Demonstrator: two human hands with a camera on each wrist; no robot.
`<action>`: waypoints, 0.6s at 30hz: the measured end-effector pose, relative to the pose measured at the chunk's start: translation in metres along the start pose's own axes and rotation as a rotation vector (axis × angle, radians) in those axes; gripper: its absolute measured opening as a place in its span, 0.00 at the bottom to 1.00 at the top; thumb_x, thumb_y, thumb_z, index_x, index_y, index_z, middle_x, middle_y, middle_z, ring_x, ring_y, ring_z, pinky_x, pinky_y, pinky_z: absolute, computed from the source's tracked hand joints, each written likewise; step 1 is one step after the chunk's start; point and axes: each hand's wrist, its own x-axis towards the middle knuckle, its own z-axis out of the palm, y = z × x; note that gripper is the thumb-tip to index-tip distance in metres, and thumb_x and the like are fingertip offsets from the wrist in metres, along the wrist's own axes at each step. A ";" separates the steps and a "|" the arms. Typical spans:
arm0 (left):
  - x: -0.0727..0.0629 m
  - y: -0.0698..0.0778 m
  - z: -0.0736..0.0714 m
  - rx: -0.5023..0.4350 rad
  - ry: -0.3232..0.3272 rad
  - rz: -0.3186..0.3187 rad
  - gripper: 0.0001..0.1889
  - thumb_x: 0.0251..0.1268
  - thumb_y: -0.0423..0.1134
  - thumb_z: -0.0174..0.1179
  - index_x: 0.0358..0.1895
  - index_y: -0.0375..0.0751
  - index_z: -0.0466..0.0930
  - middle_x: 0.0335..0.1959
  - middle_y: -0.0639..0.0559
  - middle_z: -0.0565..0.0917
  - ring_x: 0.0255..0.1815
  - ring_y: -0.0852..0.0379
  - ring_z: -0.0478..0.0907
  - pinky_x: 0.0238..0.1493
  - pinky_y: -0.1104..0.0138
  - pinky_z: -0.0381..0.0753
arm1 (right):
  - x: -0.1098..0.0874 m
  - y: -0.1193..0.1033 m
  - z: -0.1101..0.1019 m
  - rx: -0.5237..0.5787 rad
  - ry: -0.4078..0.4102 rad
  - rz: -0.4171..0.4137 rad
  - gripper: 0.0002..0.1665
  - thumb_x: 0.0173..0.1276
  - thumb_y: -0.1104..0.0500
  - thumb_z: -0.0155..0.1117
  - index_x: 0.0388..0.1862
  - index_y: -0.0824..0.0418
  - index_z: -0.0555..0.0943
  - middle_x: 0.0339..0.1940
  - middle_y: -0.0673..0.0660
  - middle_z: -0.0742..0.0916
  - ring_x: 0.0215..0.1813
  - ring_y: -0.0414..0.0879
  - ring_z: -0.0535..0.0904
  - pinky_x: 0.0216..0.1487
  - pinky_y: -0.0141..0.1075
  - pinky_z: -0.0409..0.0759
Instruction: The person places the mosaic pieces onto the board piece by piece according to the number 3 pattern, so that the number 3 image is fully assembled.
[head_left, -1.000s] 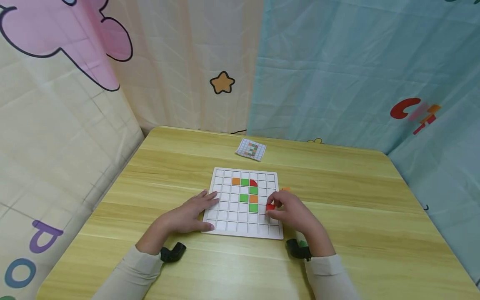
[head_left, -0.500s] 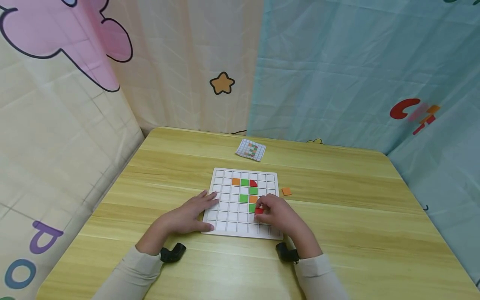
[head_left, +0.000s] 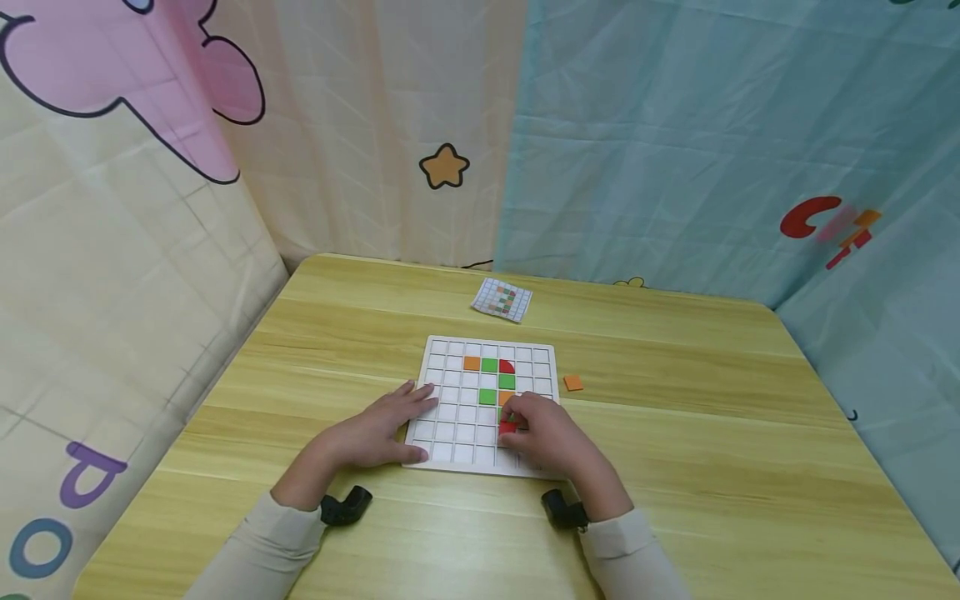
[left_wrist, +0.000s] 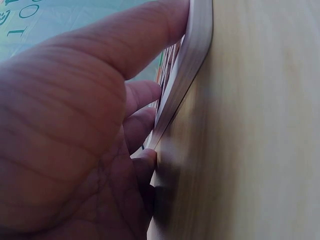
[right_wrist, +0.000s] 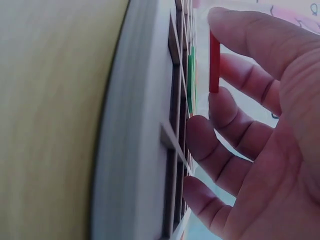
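A white grid board [head_left: 453,454] lies on the table with orange, green and red tiles set in some of its squares. My right hand [head_left: 551,429] pinches a red tile [head_left: 507,428] between thumb and fingers over the board, just below the column of tiles. Seen edge-on in the right wrist view, the red tile [right_wrist: 214,62] is held a little off the board's surface. My left hand [head_left: 378,427] rests on the board's left edge with fingers spread; in the left wrist view its thumb [left_wrist: 150,32] touches the board's rim.
Behind the board lies a small pattern card [head_left: 502,300] printed with a coloured grid. One loose orange tile [head_left: 573,382] sits on the table to the board's right. Curtains with cartoon prints hang around the wooden table [head_left: 360,317].
My right hand has carried the red tile leftward, from the board's right side to just under the lowest green tile. The left hand has stayed in place.
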 end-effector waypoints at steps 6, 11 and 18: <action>-0.001 0.001 -0.001 -0.002 -0.003 -0.007 0.43 0.64 0.53 0.67 0.78 0.43 0.59 0.80 0.51 0.52 0.80 0.43 0.38 0.74 0.43 0.47 | 0.002 0.002 0.004 -0.049 0.001 -0.013 0.10 0.61 0.55 0.74 0.37 0.51 0.80 0.28 0.48 0.76 0.35 0.45 0.71 0.37 0.39 0.70; 0.000 0.000 0.000 -0.002 -0.003 -0.008 0.42 0.64 0.52 0.67 0.78 0.43 0.59 0.80 0.51 0.52 0.80 0.43 0.38 0.74 0.43 0.47 | 0.002 0.001 0.006 -0.108 0.000 -0.045 0.09 0.60 0.56 0.73 0.34 0.51 0.79 0.27 0.47 0.76 0.34 0.45 0.71 0.37 0.39 0.69; 0.000 0.002 -0.001 0.000 -0.007 -0.002 0.42 0.64 0.51 0.67 0.77 0.43 0.59 0.80 0.50 0.52 0.80 0.43 0.38 0.74 0.43 0.46 | 0.000 -0.001 0.006 -0.124 0.007 -0.059 0.09 0.60 0.57 0.73 0.34 0.51 0.79 0.28 0.46 0.77 0.35 0.45 0.71 0.40 0.40 0.69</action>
